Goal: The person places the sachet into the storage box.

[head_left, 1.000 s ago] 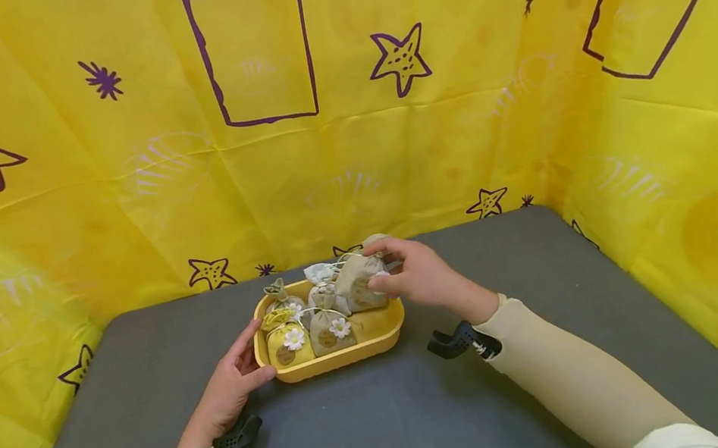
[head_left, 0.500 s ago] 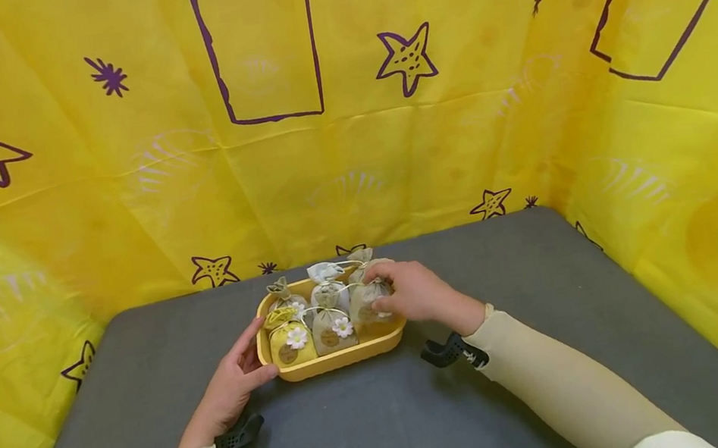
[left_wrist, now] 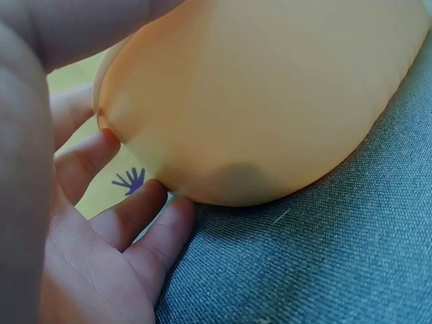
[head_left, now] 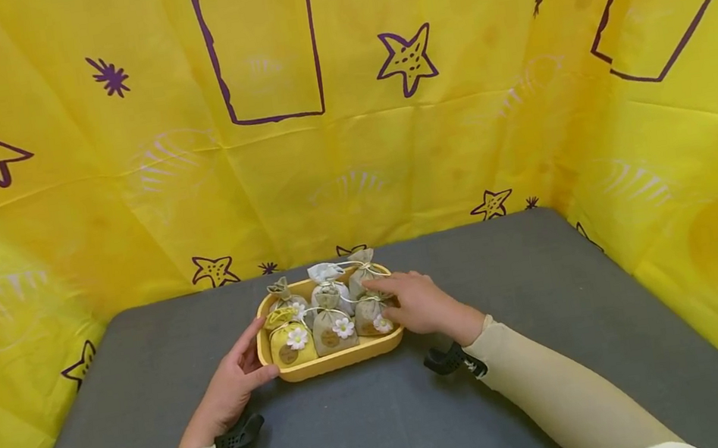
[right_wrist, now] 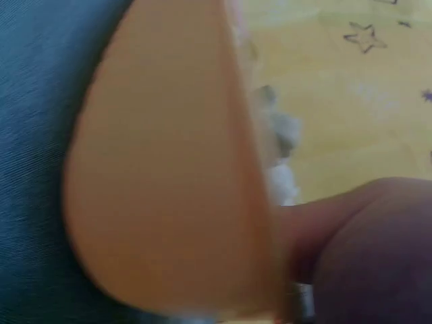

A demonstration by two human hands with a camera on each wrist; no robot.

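A yellow oval tray (head_left: 344, 362) holds several small drawstring pouches in two rows. At its left end my left hand (head_left: 230, 387) grips the wall; the left wrist view shows fingertips on the tray's curved end (left_wrist: 256, 101). Over the right end lies my right hand (head_left: 424, 308), its fingers extended and touching or just beside a beige pouch (head_left: 366, 313) with a white flower. Left of that pouch sit a second beige pouch (head_left: 328, 324) and a yellow pouch (head_left: 305, 349). Behind stand a white pouch (head_left: 327, 272) and two beige ones. In the right wrist view, the tray wall (right_wrist: 169, 169) hides most pouches.
The tray stands on a dark grey cloth-covered table (head_left: 374, 428). Yellow fabric walls (head_left: 347, 141) with purple starfish drawings rise behind and along both sides. Black wrist mounts (head_left: 445, 359) sit under each forearm.
My right hand has lowered the beige pouch into the tray's front right spot and loosened its fingers from it. The left hand keeps its place on the tray.
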